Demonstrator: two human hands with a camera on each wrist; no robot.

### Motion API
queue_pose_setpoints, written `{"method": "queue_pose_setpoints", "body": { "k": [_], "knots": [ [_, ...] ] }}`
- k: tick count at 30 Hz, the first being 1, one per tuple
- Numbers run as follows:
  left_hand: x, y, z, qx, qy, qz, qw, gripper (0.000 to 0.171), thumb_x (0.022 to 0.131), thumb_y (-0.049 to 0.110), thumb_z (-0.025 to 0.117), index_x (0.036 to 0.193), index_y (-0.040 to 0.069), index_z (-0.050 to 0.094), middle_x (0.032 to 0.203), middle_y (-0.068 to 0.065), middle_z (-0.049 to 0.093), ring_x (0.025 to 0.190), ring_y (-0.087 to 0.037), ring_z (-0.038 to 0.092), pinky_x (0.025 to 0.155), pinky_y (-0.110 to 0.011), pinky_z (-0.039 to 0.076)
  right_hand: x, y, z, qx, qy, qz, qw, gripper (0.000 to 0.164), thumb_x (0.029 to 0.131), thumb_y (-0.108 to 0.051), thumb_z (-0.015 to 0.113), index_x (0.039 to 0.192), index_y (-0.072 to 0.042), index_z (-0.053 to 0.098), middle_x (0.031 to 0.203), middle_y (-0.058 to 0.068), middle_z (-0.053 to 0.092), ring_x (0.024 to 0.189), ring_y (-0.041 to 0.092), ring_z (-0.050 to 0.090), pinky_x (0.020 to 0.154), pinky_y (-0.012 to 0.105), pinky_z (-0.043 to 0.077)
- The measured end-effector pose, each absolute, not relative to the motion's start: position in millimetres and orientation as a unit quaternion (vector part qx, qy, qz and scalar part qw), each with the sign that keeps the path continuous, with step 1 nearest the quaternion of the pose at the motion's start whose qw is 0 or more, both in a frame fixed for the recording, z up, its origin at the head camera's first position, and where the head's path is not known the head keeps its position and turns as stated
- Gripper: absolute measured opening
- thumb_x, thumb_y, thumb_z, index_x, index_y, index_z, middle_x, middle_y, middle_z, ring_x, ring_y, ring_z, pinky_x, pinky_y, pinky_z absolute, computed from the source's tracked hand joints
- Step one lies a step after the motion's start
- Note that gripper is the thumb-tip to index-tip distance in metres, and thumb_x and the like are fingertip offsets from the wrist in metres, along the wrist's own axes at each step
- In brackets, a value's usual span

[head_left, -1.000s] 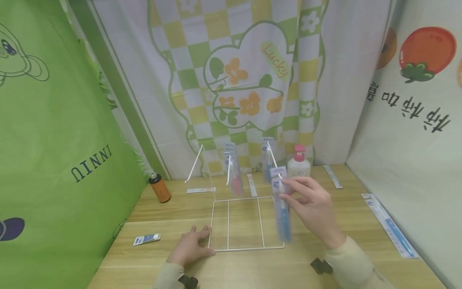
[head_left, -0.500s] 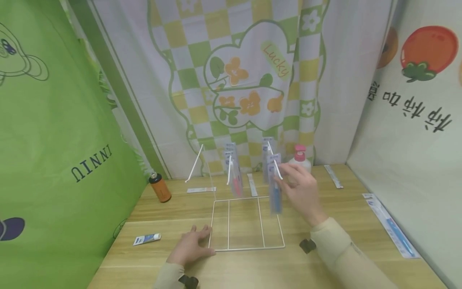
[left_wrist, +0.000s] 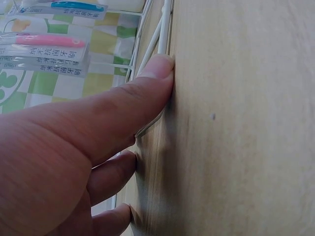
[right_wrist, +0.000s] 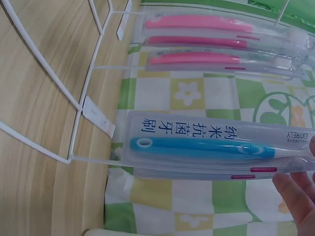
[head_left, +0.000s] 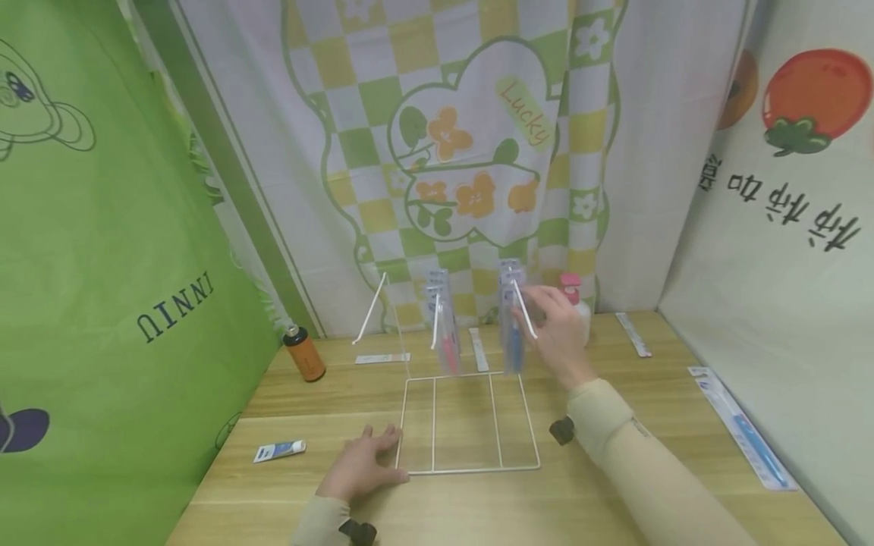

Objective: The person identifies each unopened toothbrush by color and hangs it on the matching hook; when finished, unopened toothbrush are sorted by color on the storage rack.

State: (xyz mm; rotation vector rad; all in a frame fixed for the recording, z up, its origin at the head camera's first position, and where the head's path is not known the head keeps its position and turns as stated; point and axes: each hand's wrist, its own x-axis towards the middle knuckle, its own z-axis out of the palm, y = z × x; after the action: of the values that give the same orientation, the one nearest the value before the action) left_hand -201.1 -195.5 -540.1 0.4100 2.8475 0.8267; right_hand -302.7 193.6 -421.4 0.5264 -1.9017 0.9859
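Note:
A white wire display rack (head_left: 467,471) stands on the wooden table. My right hand (head_left: 556,326) pinches the upper part of a packaged blue toothbrush (right_wrist: 202,147), which hangs on the rack's right hook (head_left: 524,311) in front of another pack. Packaged pink toothbrushes (head_left: 448,350) hang from the middle hook; the left hook (head_left: 369,309) carries nothing. My left hand (head_left: 358,464) rests at the front left corner of the rack's base, its thumb (left_wrist: 155,73) against the wire and its fingers touching the tabletop.
At the back right is a pump bottle (head_left: 582,315) with a pink top, partly behind my right hand. An orange bottle (head_left: 305,356) and a small tube (head_left: 280,451) are on the left. Another packaged blue toothbrush (head_left: 744,432) lies at right; slim packets (head_left: 633,335) lie farther back.
My right hand has moved back and left, sliding the packaged blue toothbrush from the tip of the right hook toward the pack behind it. My left hand has stayed put.

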Motion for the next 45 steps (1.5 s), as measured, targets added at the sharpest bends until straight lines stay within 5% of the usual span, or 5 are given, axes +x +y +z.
{"method": "queue_pose_setpoints", "body": {
  "k": [5,12,19,45],
  "knots": [
    [-200.1,-194.9,-539.0,0.137,0.948,0.279,0.073,0.088,0.082,0.044,0.091,0.155,0.008,0.058,0.163,-0.016,0.05,0.153,-0.064,0.024,0.116,-0.087,0.01,-312.2,192.0,-419.7,0.209,-0.77,0.416,0.437,0.039,0.089,-0.003,0.087,0.126,0.0,0.074,0.123,0.021,0.073,0.11,0.039,0.07,0.093,0.053,0.063],
    [-200.0,-195.8,-541.9,0.138,0.949,0.273,0.076,0.089,0.081,0.046,0.091,0.155,0.009,0.058,0.164,-0.015,0.049,0.154,-0.063,0.024,0.117,-0.087,0.011,-315.5,191.3,-420.9,0.204,-0.768,0.42,0.438,0.038,0.089,-0.003,0.087,0.124,-0.001,0.074,0.121,0.019,0.073,0.105,0.035,0.071,0.079,0.048,0.067],
    [-200.5,-195.5,-542.2,0.138,0.949,0.274,0.074,0.089,0.081,0.046,0.091,0.155,0.009,0.058,0.163,-0.014,0.05,0.153,-0.063,0.024,0.116,-0.087,0.012,-318.0,191.1,-423.9,0.21,-0.762,0.419,0.447,0.037,0.088,0.0,0.086,0.123,0.002,0.073,0.122,0.021,0.072,0.106,0.037,0.07,0.095,0.053,0.06],
    [-199.4,-194.6,-539.7,0.135,0.948,0.276,0.078,0.087,0.082,0.044,0.091,0.155,0.008,0.058,0.164,-0.015,0.049,0.153,-0.063,0.024,0.117,-0.087,0.012,-317.7,193.2,-428.9,0.22,-0.763,0.407,0.451,0.043,0.086,0.001,0.087,0.127,0.001,0.072,0.13,0.022,0.071,0.119,0.041,0.068,0.106,0.057,0.056]
  ]
}}
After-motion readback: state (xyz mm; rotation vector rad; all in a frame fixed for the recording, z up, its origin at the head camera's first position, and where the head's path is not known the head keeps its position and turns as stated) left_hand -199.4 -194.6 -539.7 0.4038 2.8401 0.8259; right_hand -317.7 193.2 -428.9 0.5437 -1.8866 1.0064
